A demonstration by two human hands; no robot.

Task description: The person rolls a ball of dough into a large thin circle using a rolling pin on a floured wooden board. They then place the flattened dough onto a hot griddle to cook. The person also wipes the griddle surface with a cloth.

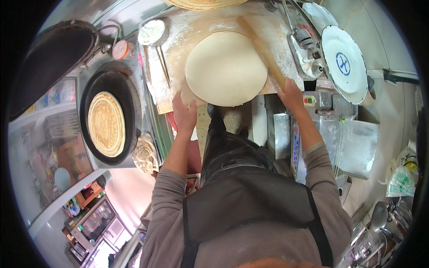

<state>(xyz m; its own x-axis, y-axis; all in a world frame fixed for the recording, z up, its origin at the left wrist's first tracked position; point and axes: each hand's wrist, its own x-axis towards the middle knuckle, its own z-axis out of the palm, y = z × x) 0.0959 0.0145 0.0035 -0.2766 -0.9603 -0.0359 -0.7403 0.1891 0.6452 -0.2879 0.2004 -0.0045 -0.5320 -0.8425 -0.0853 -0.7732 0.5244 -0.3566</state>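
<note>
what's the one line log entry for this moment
left hand: on board edge | right hand: on rolling pin | dough round: flat | flatbread: in pan

A flatbread kitchen: floured board (pixel 178 49), rolled dough (pixel 225 67), flatbread on griddle (pixel 91 87).

Two flatbreads (pixel 226 68) (pixel 106 123), perhaps two plates (pixel 344 62) (pixel 319 15).

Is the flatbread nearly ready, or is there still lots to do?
One flatbread is already browning in the black pan, so that one looks well along. A second, the pale dough round, is rolled wide and thin on the floured board. The left hand is at its near edge and the right hand touches the rolling pin. It is uncooked.
</note>
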